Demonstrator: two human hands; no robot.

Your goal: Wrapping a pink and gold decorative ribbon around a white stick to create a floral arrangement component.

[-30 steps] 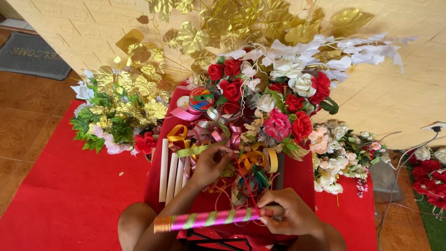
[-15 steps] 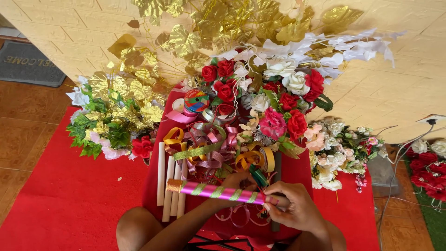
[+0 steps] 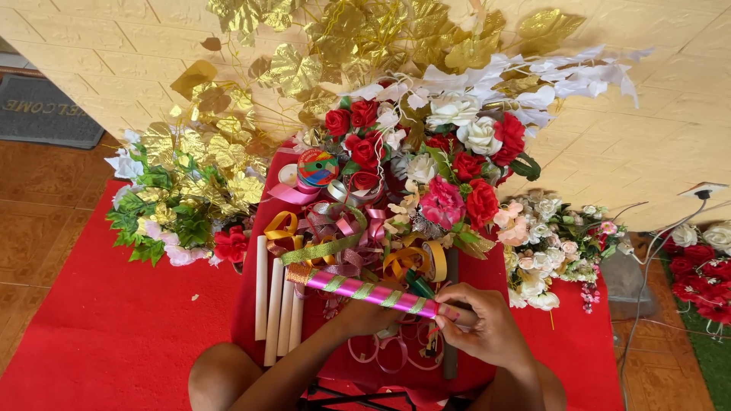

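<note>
Because the right hand pinches only the end of the pink-and-green wrapped stick while the left hand curls its fingers beneath its middle, a loosened pinch could probably let the ribbon wrap unwind toward the loose ribbon curls just beyond the fingertips.

Wrapped stick on table; plain sticks left, bouquet behind.
</note>
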